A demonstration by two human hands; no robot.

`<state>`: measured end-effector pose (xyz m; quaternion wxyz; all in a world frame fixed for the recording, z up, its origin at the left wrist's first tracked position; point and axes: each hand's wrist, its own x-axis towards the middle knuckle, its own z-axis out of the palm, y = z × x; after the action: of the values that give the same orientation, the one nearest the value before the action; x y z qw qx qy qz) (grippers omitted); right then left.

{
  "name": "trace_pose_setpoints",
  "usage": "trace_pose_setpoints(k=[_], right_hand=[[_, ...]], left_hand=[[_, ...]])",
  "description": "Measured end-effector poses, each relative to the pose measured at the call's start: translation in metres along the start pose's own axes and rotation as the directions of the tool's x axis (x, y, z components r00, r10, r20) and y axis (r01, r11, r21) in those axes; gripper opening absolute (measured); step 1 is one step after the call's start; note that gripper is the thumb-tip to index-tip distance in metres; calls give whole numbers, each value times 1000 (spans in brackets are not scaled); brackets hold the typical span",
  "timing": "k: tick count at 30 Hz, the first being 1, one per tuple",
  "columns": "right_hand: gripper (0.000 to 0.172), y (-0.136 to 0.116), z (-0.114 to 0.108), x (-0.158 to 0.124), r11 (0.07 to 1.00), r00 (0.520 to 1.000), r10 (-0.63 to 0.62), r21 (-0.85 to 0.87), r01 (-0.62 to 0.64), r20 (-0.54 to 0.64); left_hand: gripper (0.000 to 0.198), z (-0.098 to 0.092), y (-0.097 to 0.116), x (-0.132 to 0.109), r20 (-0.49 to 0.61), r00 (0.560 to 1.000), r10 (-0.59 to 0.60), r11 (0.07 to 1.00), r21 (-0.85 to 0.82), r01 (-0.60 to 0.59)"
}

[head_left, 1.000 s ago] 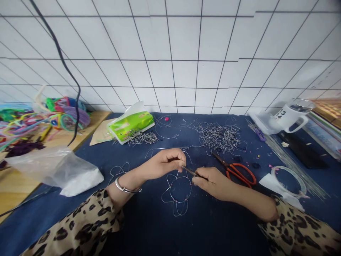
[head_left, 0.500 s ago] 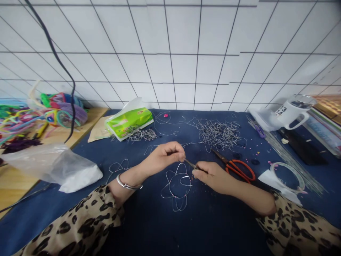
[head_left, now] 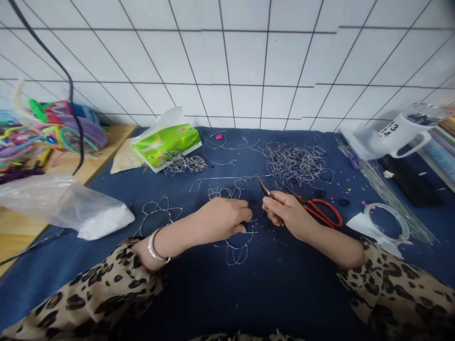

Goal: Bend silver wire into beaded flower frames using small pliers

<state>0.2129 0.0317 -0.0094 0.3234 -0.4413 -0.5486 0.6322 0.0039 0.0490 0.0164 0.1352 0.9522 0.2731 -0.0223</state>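
A white tiled wall (head_left: 213, 57) stands behind a dark blue cloth (head_left: 277, 298). The left arm reaches in from the near left, its hand (head_left: 227, 219) palm down with curled fingers over the wire flower (head_left: 237, 248); whether they pinch any wire cannot be told. The right hand (head_left: 286, 210), well apart from it, wraps around the pliers (head_left: 264, 187), their tips pointing far and left. The flower lies near the middle, partly hidden, a thin silvery ring with looped petals and small pink beads. Scissors (head_left: 308, 202) lie just right of the pliers.
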Motion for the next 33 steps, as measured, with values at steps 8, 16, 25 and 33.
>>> trace_pose_setpoints(k=[8,16,25,33], right_hand=[[29,2,-1,1,1000,1000,8,-31,-7,7],[29,0,-1,1,999,999,-8,-43,10,42],[32,-2,-1,0,995,999,-41,-92,44,35],[27,-4,-2,0,990,998,-41,-132,45,39]], left_hand=[[7,0,13,-1,9,999,53,996,78,-53],[9,5,12,1,48,999,6,999,32,-7],[12,4,19,3,19,997,-70,996,-45,71],[16,20,28,10,1,999,-53,995,-82,53]])
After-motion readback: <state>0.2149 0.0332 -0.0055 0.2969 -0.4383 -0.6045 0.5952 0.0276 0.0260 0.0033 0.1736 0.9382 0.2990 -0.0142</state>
